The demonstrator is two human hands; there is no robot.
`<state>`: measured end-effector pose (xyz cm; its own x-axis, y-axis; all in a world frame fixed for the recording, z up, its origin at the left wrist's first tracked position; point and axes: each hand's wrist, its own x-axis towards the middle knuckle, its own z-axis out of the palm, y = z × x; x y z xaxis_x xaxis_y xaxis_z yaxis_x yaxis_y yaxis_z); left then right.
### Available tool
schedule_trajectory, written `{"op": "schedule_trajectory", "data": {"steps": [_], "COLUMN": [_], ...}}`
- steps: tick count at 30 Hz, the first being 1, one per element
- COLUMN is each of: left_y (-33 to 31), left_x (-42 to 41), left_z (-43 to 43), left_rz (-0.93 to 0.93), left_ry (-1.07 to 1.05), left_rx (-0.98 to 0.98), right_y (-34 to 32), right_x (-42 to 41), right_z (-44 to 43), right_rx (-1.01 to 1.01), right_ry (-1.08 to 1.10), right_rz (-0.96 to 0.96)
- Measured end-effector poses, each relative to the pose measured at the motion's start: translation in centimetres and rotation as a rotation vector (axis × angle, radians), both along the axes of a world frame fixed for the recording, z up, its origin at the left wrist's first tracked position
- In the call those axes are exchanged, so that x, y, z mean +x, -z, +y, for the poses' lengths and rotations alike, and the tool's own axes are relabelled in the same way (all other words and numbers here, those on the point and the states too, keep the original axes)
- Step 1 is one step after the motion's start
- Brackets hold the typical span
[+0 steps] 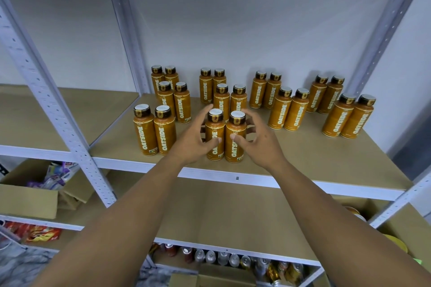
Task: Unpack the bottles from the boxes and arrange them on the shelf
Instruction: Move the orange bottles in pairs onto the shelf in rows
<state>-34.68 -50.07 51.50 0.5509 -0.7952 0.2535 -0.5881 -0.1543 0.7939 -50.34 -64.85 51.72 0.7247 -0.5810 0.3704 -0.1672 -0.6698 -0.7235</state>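
Bottles [289, 112] | front pair [234, 154] gripped: left hand [194, 140], right hand [260, 142] | cans [224, 257] below

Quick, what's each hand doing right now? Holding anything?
Left hand: fingers and thumb curled round the left front bottle.
Right hand: fingers and thumb curled round the right front bottle.

We are looking at a tan shelf [303, 156] that is carrying twenty orange bottles [297, 113], all standing upright in close pairs. Toward the left edge three pairs are lining up from back to front, the front left pair [164, 135] standing near the front edge. Beside them three more pairs are running the same way, the front middle pair [236, 151] standing nearest that edge. Toward the right edge four pairs are sitting further back.
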Motion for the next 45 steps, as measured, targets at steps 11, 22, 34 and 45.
{"op": "schedule_trajectory", "data": {"steps": [11, 22, 34, 45], "left_y": [6.0, 13.5, 28.2, 53.7], "left_x": [-1.1, -6.8, -23.7, -22.3], "left_z": [2.4, 5.4, 14.3, 20.3], "left_rz": [-0.010, -0.570, 0.112, 0.279], "left_ry": [-0.177, -0.194, -0.202, -0.121], "left_rx": [0.192, 0.240, 0.777, 0.927], "right_y": [5.9, 14.7, 26.9, 52.0], "right_x": [-1.6, -6.1, -20.6, -21.5], "right_z": [1.9, 7.5, 8.9, 12.3], "right_rx": [0.077, -0.454, 0.042, 0.405], "right_ry": [0.276, 0.270, -0.447, -0.149], "right_rz": [0.202, 0.184, 1.079, 1.016]}}
